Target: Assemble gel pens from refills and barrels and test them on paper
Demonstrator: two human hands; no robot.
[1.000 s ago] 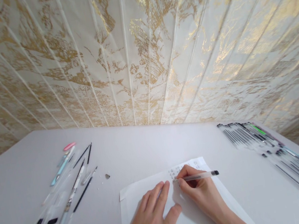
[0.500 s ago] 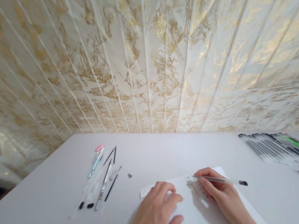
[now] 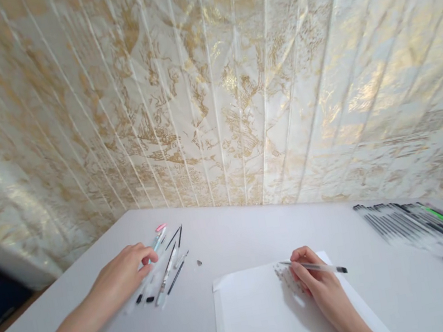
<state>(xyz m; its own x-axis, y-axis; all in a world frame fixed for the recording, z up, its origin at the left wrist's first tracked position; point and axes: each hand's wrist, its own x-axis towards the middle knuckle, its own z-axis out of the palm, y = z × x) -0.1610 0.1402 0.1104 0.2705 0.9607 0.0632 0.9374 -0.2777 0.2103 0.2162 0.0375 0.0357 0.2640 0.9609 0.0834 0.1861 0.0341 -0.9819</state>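
My right hand (image 3: 314, 275) rests on the upper right of a white sheet of paper (image 3: 251, 317). Its fingers are closed round a clear pen (image 3: 326, 268) with a black end, the tip pointing left over small dark marks on the sheet. At the left, my left hand (image 3: 130, 266) reaches over the near side of a loose group of pens. Its fingers are loosely bent, thumb apart, and nothing shows in them. Just beyond the fingertips lies a light blue pen (image 3: 158, 240). A white patterned pen (image 3: 165, 274) lies to their right.
Several pens and refills (image 3: 401, 223) lie in rows at the right of the white table (image 3: 232, 232), a bright green one (image 3: 440, 215) among them. A small grey bit (image 3: 199, 262) lies beyond the paper. A white and gold curtain (image 3: 200, 90) hangs behind the table.
My left hand has left the paper and moved left to the group of pens. My right hand stays at the sheet with the pen. The view has shifted slightly.
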